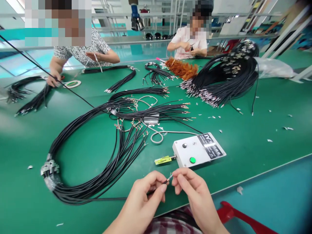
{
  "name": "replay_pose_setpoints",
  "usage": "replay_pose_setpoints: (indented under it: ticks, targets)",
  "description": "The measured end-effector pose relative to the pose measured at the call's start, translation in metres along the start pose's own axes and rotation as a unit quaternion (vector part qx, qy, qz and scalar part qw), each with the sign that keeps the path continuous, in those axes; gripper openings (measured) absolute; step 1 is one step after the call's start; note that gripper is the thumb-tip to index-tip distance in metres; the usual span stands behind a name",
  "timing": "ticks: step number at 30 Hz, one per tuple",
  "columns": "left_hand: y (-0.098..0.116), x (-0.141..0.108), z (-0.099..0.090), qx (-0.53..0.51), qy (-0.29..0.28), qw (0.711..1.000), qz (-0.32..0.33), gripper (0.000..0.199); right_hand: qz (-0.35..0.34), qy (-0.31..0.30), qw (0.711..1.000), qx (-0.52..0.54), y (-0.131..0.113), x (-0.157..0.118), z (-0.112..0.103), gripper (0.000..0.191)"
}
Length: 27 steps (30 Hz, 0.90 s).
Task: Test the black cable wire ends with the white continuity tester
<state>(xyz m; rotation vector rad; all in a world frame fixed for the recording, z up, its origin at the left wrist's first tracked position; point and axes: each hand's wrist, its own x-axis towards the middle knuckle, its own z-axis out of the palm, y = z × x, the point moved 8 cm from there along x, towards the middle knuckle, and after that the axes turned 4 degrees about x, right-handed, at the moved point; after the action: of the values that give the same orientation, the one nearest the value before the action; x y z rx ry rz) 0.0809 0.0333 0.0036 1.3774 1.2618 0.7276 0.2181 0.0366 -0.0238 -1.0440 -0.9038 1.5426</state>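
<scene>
Near the table's front edge, my left hand (152,191) pinches a black cable (117,198) close to its stripped end. Thin bare wires (170,178) poke out past its fingertips. On those wire tips the thumb and finger of my right hand (188,185) are closed. The cable runs left to a large looped bundle of black cables (73,130), bound with clear wrap and silvery pieces at its left bend. Just beyond my hands lies a white control box (188,151) with a black knob, a green button and a yellow-green clip (163,160) on its left side.
Black cables with pale tips (219,78) heap at the back right, beside orange-brown fluffy material (181,68). A grey cord (157,138) curls behind the box. Across the table, one person (83,52) handles cables; another person (190,40) works farther back. White scraps (269,140) litter the green tabletop (243,156).
</scene>
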Motion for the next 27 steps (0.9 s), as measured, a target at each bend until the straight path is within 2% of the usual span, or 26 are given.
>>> replay_pose_setpoints:
  ticks: [4, 7, 12, 16, 19, 22, 23, 25, 27]
  targets:
    - [0.004, -0.001, -0.002, 0.009, 0.037, 0.999, 0.015, 0.015, 0.009, -0.017, 1.0, 0.016, 0.002, 0.0, 0.006, 0.022]
    - [0.008, -0.004, -0.007, 0.07, 0.082, 0.993, 0.051, 0.017, 0.004, -0.016, 1.0, 0.017, 0.002, 0.0, 0.005, 0.022]
    - [0.029, -0.016, -0.011, 0.227, 0.164, 0.943, 0.181, 0.018, 0.005, -0.033, 0.999, 0.008, -0.004, -0.003, 0.009, 0.024]
    - [0.033, -0.019, -0.007, 0.257, 0.172, 0.927, 0.212, 0.017, -0.005, -0.008, 1.0, -0.024, -0.013, -0.002, 0.012, 0.023]
    - [0.027, -0.016, -0.009, 0.211, 0.169, 0.947, 0.174, 0.017, 0.001, 0.007, 1.0, -0.025, -0.011, 0.001, 0.012, 0.021]
    - [0.009, -0.008, -0.009, 0.065, 0.113, 0.99, 0.061, 0.018, 0.042, -0.004, 0.999, 0.027, 0.002, 0.003, 0.015, 0.021]
    - [0.002, -0.006, -0.007, 0.006, 0.088, 0.996, 0.017, 0.017, 0.059, -0.011, 0.997, 0.049, 0.008, 0.003, 0.018, 0.021]
    - [-0.003, -0.003, -0.002, -0.089, 0.051, 0.994, -0.039, 0.016, 0.086, -0.027, 0.992, 0.083, 0.017, 0.002, 0.023, 0.023]
    - [-0.001, 0.0, -0.001, -0.141, 0.036, 0.988, -0.047, 0.022, 0.097, -0.038, 0.99, 0.092, 0.021, 0.001, 0.026, 0.025]
